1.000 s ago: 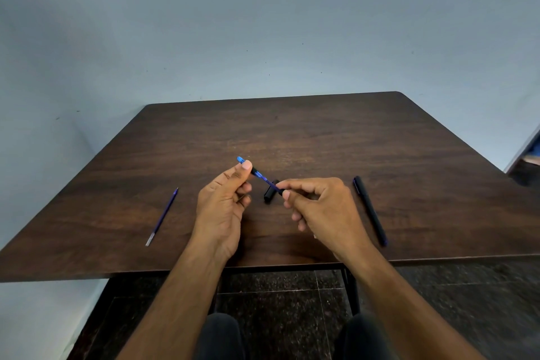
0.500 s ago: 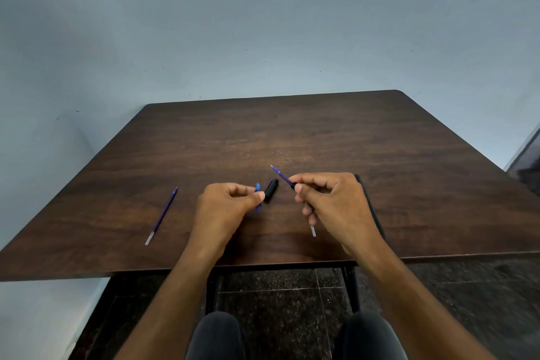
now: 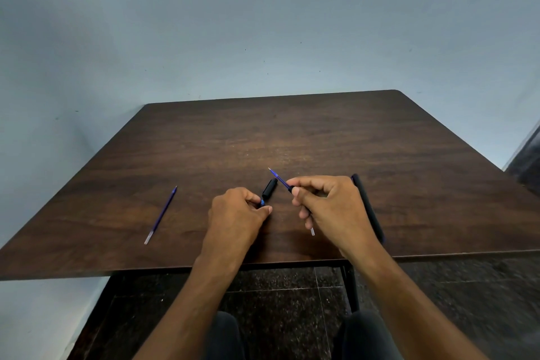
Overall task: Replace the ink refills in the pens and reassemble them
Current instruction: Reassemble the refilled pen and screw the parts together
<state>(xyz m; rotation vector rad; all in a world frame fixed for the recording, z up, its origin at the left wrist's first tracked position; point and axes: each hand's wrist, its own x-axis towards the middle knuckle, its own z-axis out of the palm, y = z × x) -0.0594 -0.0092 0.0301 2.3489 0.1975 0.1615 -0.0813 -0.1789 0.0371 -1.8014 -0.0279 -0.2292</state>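
My right hand (image 3: 330, 204) pinches a thin blue ink refill (image 3: 278, 177). Its tip points up and to the left, and its pale tail end sticks out below my fingers. My left hand (image 3: 236, 213) is closed on a small blue pen tip piece (image 3: 262, 202), mostly hidden by the fingers. Between the two hands a short black pen cap (image 3: 269, 187) lies on the table. A second blue refill (image 3: 161, 215) lies loose at the left. A long black pen (image 3: 368, 207) lies just right of my right hand, partly hidden by it.
The dark wooden table (image 3: 292, 137) stands against a pale blue wall. Its near edge runs just below my wrists. Below it are a black metal frame, a dark speckled floor and my knees.
The hands have pulled apart. The blue tip piece came off with my left hand, which dropped toward the table. My right hand moved right with the bare refill.
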